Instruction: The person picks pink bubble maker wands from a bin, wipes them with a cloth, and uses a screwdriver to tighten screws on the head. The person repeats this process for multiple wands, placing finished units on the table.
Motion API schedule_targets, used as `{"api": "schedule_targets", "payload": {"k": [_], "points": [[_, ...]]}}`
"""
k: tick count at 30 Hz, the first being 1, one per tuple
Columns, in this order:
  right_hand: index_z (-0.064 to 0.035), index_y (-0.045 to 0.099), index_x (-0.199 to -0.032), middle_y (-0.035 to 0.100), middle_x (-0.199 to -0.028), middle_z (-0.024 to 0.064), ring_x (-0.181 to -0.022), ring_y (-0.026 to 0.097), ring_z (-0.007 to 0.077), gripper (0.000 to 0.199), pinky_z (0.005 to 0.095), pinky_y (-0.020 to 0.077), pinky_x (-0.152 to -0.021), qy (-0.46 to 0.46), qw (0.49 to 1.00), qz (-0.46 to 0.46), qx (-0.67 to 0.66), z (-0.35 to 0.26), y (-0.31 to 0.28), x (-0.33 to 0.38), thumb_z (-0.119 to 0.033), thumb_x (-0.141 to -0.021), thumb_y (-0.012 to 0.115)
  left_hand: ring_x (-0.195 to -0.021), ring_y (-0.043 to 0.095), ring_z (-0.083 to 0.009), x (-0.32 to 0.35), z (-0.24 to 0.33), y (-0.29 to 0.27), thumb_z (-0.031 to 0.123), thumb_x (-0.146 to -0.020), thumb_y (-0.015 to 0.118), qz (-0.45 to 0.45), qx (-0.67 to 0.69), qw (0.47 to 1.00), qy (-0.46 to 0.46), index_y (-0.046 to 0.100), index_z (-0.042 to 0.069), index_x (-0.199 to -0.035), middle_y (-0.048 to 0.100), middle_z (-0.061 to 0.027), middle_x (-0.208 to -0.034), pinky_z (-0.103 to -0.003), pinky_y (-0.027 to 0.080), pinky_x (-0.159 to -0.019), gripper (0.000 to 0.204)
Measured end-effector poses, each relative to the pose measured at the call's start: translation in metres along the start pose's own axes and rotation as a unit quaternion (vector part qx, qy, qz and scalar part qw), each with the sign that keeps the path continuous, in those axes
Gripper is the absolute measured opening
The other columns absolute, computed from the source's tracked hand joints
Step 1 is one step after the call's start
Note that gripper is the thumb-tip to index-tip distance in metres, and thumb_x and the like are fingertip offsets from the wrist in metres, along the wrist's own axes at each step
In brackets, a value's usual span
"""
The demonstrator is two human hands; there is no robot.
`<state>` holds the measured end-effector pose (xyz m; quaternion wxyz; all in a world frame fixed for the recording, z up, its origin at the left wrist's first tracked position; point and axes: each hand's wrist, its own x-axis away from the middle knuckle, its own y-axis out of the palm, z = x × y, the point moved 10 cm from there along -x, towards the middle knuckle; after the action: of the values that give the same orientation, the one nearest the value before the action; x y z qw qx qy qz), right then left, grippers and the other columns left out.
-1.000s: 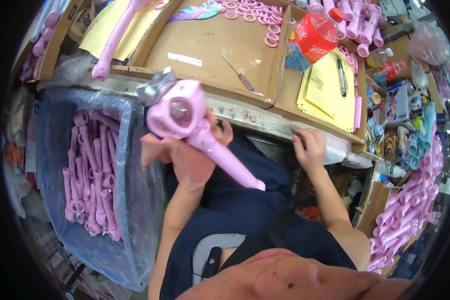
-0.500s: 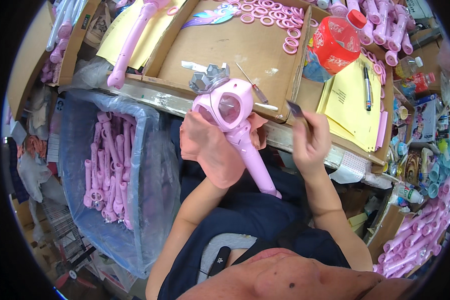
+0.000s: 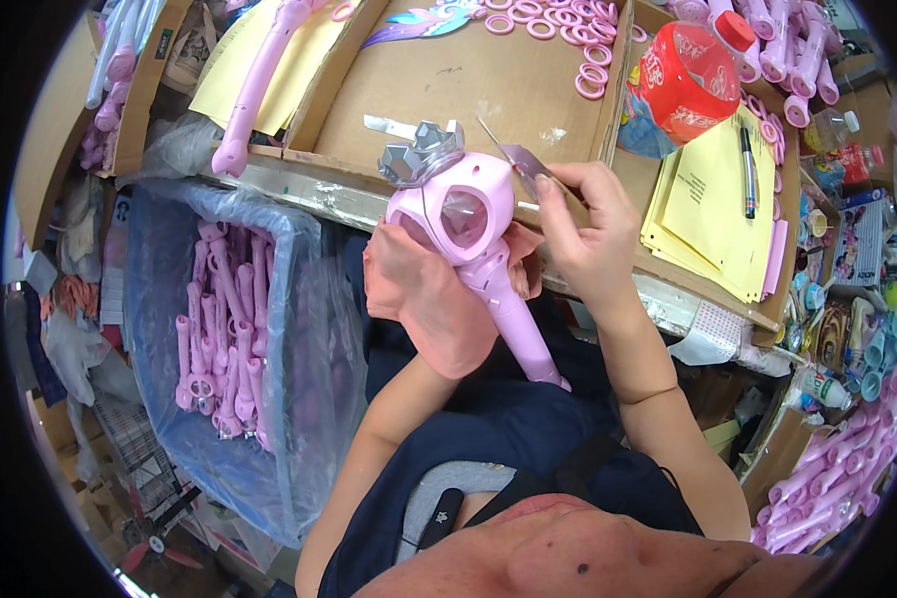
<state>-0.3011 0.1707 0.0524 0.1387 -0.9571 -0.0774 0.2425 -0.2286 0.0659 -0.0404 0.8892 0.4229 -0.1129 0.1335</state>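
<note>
My left hand (image 3: 424, 304), covered by a loose salmon-coloured glove or cloth, is closed round the neck of a pink toy wand (image 3: 518, 329). The wand tilts, its round windowed head up toward the table edge and its handle end down at my lap. A silver faceted ornament (image 3: 419, 154) sits at the top of the head. My right hand (image 3: 598, 224) pinches a small flat, dark, blade-like piece (image 3: 524, 161) just right of the wand's head. Whether its tip touches the head I cannot tell. The screwdriver behind it is mostly covered.
A cardboard tray (image 3: 448, 90) on the table holds pink rings (image 3: 593, 75). Right of it stand a red-labelled bottle (image 3: 690, 85) and yellow sheets (image 3: 703, 209) with a pen (image 3: 747, 171). A blue-lined bin (image 3: 309, 299) with pink wands is at my left; more pink handles (image 3: 837, 458) lie at lower right.
My right hand has moved left and slightly up, bringing the dark flat piece close to the wand's head. The wand and left hand have shifted only slightly.
</note>
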Motion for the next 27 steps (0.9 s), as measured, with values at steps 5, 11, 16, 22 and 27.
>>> {"api": "schedule_targets", "payload": {"k": [5,11,16,22,27], "points": [[-0.0002,0.066,-0.092,0.063,-0.082,0.013,-0.072,0.063,0.0257,0.01,0.0326,0.0495,-0.063,-0.031,0.998,0.006,0.061,0.005,0.0,-0.002,-0.002,-0.082,0.065,-0.063,0.054,-0.0208,0.002,0.005,0.0,0.087,-0.081,0.019,0.01,-0.033,0.999,0.018,0.056,0.002,-0.108,0.057,-0.0093,-0.079,-0.034,0.045,-0.059,0.096],[-0.0087,0.071,-0.092,0.062,-0.093,0.0058,-0.084,0.06,0.0254,0.018,0.0388,0.0468,-0.078,-0.142,0.97,0.04,0.194,0.005,-0.052,0.045,-0.007,-0.074,0.074,-0.061,0.057,-0.0224,0.004,0.007,-0.013,0.082,-0.085,0.018,0.079,0.043,0.996,0.017,0.053,0.0,-0.111,0.059,-0.011,-0.079,-0.033,0.049,-0.06,0.093],[-0.0166,0.072,-0.089,0.062,-0.11,0.0016,-0.109,0.052,0.0251,0.021,0.0431,0.0341,-0.1,-0.212,0.895,-0.017,0.392,0.015,-0.082,0.107,-0.014,-0.069,0.078,-0.055,0.055,-0.0236,0.003,0.005,-0.002,0.087,-0.08,0.008,0.014,0.053,0.998,-0.008,0.055,0.0,-0.101,0.057,-0.0113,-0.066,-0.034,0.048,-0.057,0.102],[-0.0176,0.073,-0.097,0.055,-0.126,0.0063,-0.123,0.042,0.0302,0.028,0.0458,0.0279,-0.106,-0.18,0.838,-0.029,0.515,0.041,-0.097,0.122,-0.036,-0.077,0.077,-0.061,0.056,-0.0266,0.007,0.003,0.0,0.089,-0.079,0.012,0.003,0.082,0.996,-0.018,0.054,0.0,-0.097,0.059,-0.0123,-0.069,-0.041,0.046,-0.06,0.101],[-0.0115,0.065,-0.117,0.055,-0.125,0.0127,-0.124,0.041,0.0328,0.051,0.0477,0.0282,-0.107,-0.174,0.916,-0.002,0.361,0.007,-0.07,0.101,-0.055,-0.092,0.054,-0.064,0.055,-0.0276,0.024,0.018,-0.019,0.082,-0.086,0.022,0.089,0.058,0.994,0.021,0.049,-0.001,-0.106,0.059,-0.0144,-0.076,-0.043,0.047,-0.065,0.09]]}}
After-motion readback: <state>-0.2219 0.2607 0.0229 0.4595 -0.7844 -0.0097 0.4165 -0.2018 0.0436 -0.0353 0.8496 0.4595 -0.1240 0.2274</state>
